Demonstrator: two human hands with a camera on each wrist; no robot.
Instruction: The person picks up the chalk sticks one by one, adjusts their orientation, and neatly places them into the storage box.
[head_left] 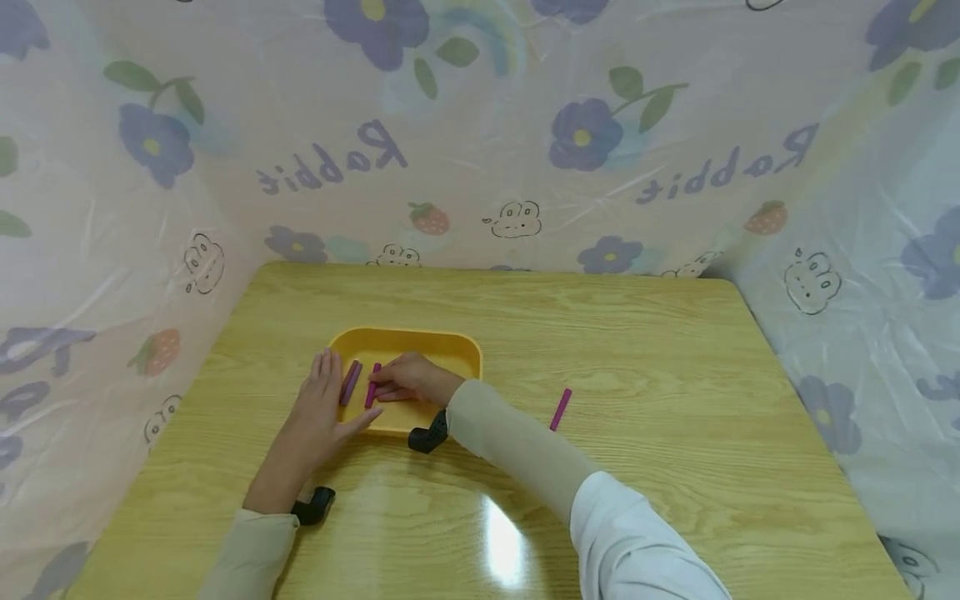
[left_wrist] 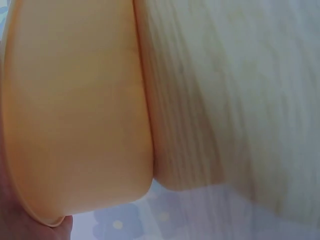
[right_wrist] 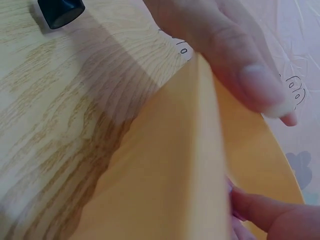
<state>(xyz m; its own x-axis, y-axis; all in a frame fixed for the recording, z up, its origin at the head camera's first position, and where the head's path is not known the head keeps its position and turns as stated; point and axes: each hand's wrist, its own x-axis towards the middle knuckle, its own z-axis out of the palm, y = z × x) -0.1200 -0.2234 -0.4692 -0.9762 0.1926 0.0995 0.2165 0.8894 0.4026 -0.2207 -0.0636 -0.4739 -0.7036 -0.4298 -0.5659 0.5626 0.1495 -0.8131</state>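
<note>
We've got the yellow tray [head_left: 420,340] on the wood-grain table [head_left: 637,350], L of centre. Our R hand [head_left: 411,377] is inside it, thumb & fingertips pinching a magenta stick [head_left: 371,395], which lies tilted w/ its top end leaning slightly R in the head view. Our L hand [head_left: 318,412] is at the tray's L end: fingers straight & close together along that side, thumb stretched out over the near rim, gripping no stick that we can see. Btwn the two hands, in the tray, a pair of mauve sticks [head_left: 351,385] lie side by side, approx. parallel to the pinched one.

Another magenta stick [head_left: 561,408] is on the table, R of the tray & well apart from it, its near end cut off from view by our R sleeve [head_left: 517,442]. A black device [head_left: 429,435] sits by our R wrist, a 2nd black gadget [head_left: 315,507] by our L. Behind the table hangs a pale sheet [head_left: 465,167] w/ purple flowers, strawberries & bunny faces (its "Rabbit" lettering reads backwards).
</note>
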